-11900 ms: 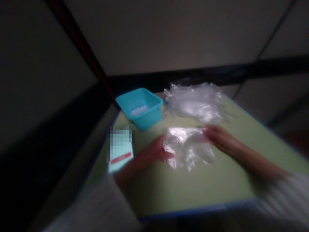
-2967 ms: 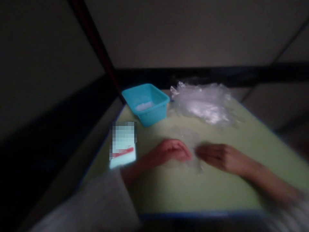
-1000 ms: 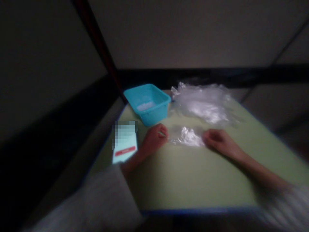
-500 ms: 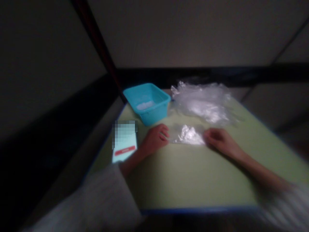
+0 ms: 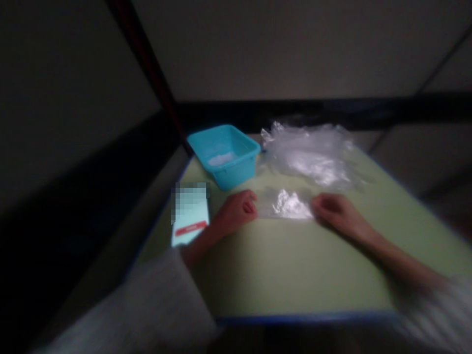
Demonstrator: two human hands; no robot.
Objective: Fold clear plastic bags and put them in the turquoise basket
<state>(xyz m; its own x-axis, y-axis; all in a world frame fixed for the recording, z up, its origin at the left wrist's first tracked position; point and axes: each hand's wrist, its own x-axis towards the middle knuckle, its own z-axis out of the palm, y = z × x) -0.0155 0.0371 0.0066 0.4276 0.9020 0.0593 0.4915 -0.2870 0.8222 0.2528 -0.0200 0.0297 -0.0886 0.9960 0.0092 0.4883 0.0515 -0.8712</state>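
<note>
A clear plastic bag (image 5: 289, 204) lies stretched flat on the table between my hands, its surface catching the light. My left hand (image 5: 239, 209) has its fingers curled closed at the bag's left end. At the right end, my right hand (image 5: 332, 209) pinches the bag's edge between thumb and fingers. The picture is dim and blurred, so the fingertips are hard to make out. Just behind the bag rests a pile of clear plastic bags (image 5: 309, 152).
A turquoise plastic basket (image 5: 236, 172) with something whitish in its bottom stands at the back left. Beside my left forearm lies a lit phone (image 5: 191, 211) with a red bar on its screen. The pale green table (image 5: 295, 275) has a blue edge; walls rise behind it.
The fingers of my left hand have curled in slightly more at the bag's left end. My right hand and the bag have hardly moved.
</note>
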